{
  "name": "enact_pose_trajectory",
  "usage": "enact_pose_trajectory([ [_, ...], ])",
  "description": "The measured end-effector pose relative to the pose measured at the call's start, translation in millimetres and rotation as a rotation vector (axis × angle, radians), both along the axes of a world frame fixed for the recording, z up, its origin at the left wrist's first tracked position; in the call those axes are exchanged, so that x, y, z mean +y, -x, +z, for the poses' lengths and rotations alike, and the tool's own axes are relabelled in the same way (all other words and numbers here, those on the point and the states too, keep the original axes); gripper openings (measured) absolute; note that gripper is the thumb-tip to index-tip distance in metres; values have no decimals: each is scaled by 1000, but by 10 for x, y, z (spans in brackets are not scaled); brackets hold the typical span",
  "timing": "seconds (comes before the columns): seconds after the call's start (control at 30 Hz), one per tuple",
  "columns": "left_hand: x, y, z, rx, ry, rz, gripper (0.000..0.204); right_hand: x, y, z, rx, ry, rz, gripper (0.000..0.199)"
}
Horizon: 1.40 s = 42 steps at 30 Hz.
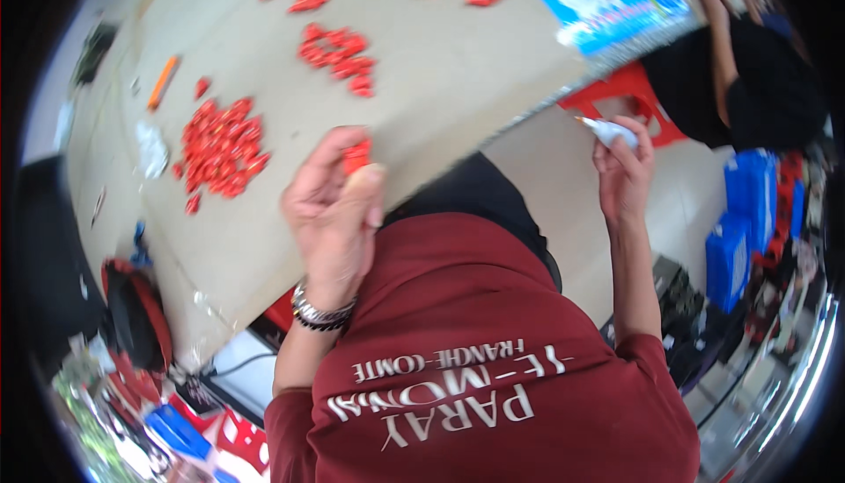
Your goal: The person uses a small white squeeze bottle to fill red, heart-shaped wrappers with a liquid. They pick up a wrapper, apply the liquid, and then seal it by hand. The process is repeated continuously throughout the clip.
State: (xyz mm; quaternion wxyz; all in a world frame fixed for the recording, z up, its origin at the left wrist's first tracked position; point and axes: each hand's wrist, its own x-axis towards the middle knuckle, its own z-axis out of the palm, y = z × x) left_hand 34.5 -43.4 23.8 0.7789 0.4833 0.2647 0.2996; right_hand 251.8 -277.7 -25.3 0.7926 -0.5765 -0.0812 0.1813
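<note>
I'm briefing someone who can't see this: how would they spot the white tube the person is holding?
Start at the tan table, then go off its right edge. There the raised right hand grips a small white tube. Unlike the red pieces, it is white and held off the table.

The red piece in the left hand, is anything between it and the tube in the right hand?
Nothing visible. The left hand pinches the small red piece over the table edge; the right hand holds the white tube off the table, open space between them.

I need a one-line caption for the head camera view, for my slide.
Left hand pinches small red pieces above a tan table strewn with more; right hand holds a white tube.
</note>
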Motion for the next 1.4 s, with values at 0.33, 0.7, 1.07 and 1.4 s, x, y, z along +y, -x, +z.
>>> enact_pose_trajectory([
  [0.33,197,269,-52,0,-7,63,34,1520,711,392,-366,-319,445,24],
  [0.7,327,289,-122,132,-149,200,32,1848,855,219,-508,-310,527,23],
  [1.07,342,257,-90,191,-164,197,30,1895,904,184,-625,-295,461,23],
  [1.4,348,262,-75,205,-146,203,30,1903,907,184,-655,-276,447,24],
])
